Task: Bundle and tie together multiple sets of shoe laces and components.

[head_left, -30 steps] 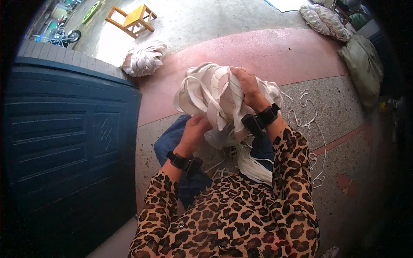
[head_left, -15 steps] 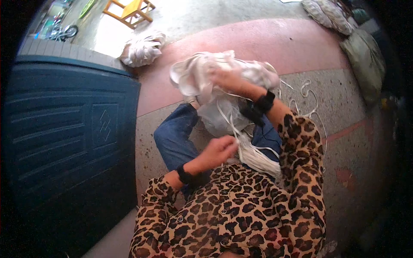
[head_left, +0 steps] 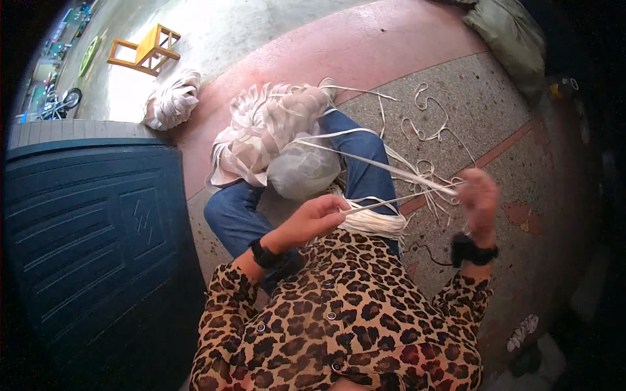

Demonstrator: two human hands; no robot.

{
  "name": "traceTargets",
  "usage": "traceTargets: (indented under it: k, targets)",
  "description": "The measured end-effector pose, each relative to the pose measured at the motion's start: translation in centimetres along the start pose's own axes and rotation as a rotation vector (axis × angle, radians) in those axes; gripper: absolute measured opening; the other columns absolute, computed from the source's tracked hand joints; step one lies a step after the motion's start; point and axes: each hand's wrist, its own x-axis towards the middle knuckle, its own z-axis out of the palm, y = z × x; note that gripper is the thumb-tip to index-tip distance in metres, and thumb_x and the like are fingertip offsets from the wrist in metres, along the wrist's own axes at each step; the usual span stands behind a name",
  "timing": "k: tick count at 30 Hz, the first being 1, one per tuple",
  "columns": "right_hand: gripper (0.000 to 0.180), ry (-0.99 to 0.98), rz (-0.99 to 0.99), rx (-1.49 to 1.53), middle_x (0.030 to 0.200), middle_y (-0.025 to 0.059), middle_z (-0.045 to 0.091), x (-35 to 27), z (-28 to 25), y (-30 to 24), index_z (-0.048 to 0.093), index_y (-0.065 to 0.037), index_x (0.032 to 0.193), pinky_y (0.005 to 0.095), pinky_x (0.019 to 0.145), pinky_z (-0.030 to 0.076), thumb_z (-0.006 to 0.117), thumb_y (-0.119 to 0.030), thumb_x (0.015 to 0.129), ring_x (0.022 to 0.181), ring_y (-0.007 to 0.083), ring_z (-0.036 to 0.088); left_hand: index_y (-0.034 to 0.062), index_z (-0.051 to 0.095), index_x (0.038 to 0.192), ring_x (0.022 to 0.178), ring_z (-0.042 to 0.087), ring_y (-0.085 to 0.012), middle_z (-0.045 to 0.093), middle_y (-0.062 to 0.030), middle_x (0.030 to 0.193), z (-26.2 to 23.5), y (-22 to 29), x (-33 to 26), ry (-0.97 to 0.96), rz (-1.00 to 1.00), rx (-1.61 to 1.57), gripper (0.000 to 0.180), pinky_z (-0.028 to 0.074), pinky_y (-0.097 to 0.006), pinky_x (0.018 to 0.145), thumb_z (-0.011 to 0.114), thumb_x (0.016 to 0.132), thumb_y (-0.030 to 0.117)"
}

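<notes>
My left hand (head_left: 313, 218) is over my lap, thumb and fingers pinched on a white cord (head_left: 404, 197). That cord stretches tight across to my right hand (head_left: 479, 199), which is out to the right, slightly blurred, with its fingers closed on it. Another stretch of cord runs from my right hand back toward a large bundle of pale pinkish-white looped strips (head_left: 261, 124), lying in front of my knees. Against the bundle's near side rests a cloudy, translucent plastic bag (head_left: 303, 171). A hank of white cords (head_left: 375, 223) lies across my lap, below the taut line.
Loose white cord (head_left: 433, 133) trails over the speckled floor on the right. A blue panelled door (head_left: 98, 241) stands close on my left. Beyond are a second strip bundle (head_left: 173, 101) and a wooden chair (head_left: 149, 51). A greenish sack (head_left: 512, 39) sits far right.
My right hand has left the strip bundle and swung out to the right, drawing cord with it. The bundle now lies more to the left in view. My left hand stays near my lap.
</notes>
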Motion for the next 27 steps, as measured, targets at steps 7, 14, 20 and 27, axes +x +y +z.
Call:
traceTargets:
  k: [7,14,20,27]
  targets:
    - [0.042,0.781,-0.135,0.415,0.070,-0.0050,0.025,-9.1,-17.8,-2.0,0.046,-0.002,0.136,0.0242,0.052,0.025,0.056,-0.024,0.102,0.059,0.0056,0.025,0.0041,0.064,0.111,0.076,0.051,-0.0054,0.059,0.0052,0.089,1.1,-2.1,1.6,-0.236,-0.038,0.239,0.021,0.043,-0.022,0.066,0.058,0.102,0.022]
    - [0.033,0.840,-0.116,0.004,0.071,-0.0055,0.025,-16.9,-27.0,-9.7,0.055,0.001,0.130,0.0256,0.057,0.028,0.052,-0.020,0.103,0.063,0.0062,0.026,-0.0021,0.063,0.101,0.077,0.056,-0.0128,0.064,-0.0089,0.084,1.1,-3.8,3.8,-0.071,0.180,0.787,0.021,0.048,-0.031,0.072,0.058,0.101,0.018]
    - [0.034,0.984,0.276,-0.410,0.078,-0.0034,0.050,-23.6,-32.8,-1.6,0.062,-0.004,0.125,0.0209,0.060,0.034,0.058,-0.026,0.098,0.066,0.0077,0.043,-0.0022,0.062,0.097,0.071,0.055,-0.0190,0.063,-0.0102,0.079,-2.9,-6.9,3.6,0.059,0.076,0.873,0.020,0.046,-0.032,0.068,0.056,0.100,0.017]
    - [0.042,-0.207,0.871,-1.458,0.117,0.0197,0.065,-19.5,-20.0,24.9,0.065,-0.004,0.120,0.0499,0.096,0.047,0.066,-0.029,0.086,0.111,0.0396,0.060,-0.0001,0.063,0.102,0.089,0.061,-0.0282,0.065,-0.0127,0.097,-5.8,-14.0,5.1,0.053,0.372,1.070,0.019,0.047,-0.037,0.081,0.062,0.096,0.018]
